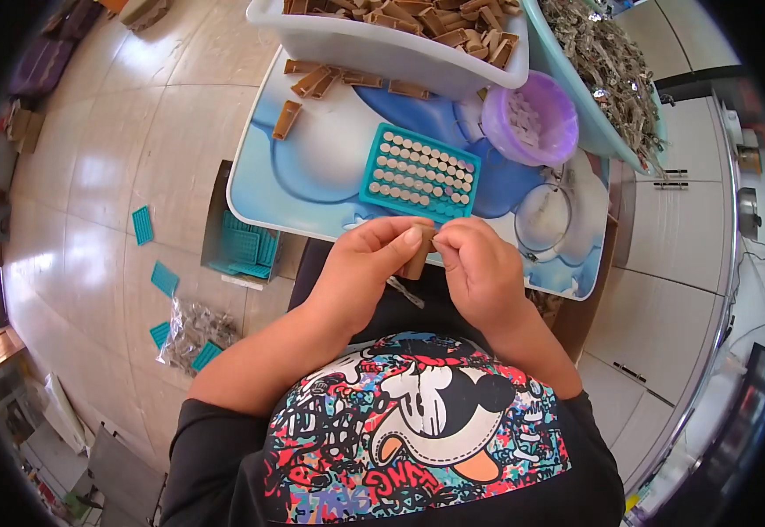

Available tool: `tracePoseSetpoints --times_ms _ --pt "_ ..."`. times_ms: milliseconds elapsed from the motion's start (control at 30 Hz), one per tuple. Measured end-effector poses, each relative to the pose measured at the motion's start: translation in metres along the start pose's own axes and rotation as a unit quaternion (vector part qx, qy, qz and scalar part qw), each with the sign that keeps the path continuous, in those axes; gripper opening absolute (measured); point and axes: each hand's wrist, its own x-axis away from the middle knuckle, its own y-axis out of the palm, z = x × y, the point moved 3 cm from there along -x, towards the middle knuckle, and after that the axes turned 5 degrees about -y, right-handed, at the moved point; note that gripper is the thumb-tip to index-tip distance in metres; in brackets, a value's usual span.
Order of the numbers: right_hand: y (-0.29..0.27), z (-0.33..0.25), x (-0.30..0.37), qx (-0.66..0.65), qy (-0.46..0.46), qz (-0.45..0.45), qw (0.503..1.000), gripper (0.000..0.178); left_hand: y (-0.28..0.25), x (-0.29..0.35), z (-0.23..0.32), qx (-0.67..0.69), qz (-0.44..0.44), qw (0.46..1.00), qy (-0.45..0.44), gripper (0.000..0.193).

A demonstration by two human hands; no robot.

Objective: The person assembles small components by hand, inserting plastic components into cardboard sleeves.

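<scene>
My left hand grips a small brown plastic casing near the table's front edge. My right hand is closed in a pinch at the casing's top right corner; whatever its fingertips hold is too small to make out. Below the casing dangles a thin silvery strip, and where it attaches is hidden. Just beyond both hands lies a teal tray with rows of small round whitish pieces standing in it. Some slots along its near right edge hold no pieces.
A white bin of brown casings stands at the back, with several loose casings before it. To its right are a purple bowl of white pieces and a teal basin of silvery strips. Teal trays fill a floor box.
</scene>
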Motion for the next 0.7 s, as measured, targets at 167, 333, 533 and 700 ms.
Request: tracePoseSetpoints --times_ms 167,333,533,700 --pt "0.005 0.003 0.001 0.015 -0.023 0.014 1.000 0.016 -0.001 -0.002 -0.002 0.019 -0.002 1.000 0.017 0.025" --pt "0.002 0.006 0.002 0.040 0.016 0.054 0.998 0.025 0.006 -0.001 0.006 0.097 0.048 0.994 0.015 0.023" --pt "0.005 -0.005 0.012 0.062 0.009 0.008 0.998 0.032 0.001 -0.003 -0.001 0.131 0.006 0.991 -0.006 0.019" --pt "-0.004 0.011 0.020 -0.038 0.086 0.065 0.993 0.020 0.005 0.000 0.005 0.064 0.024 0.997 -0.024 0.014"
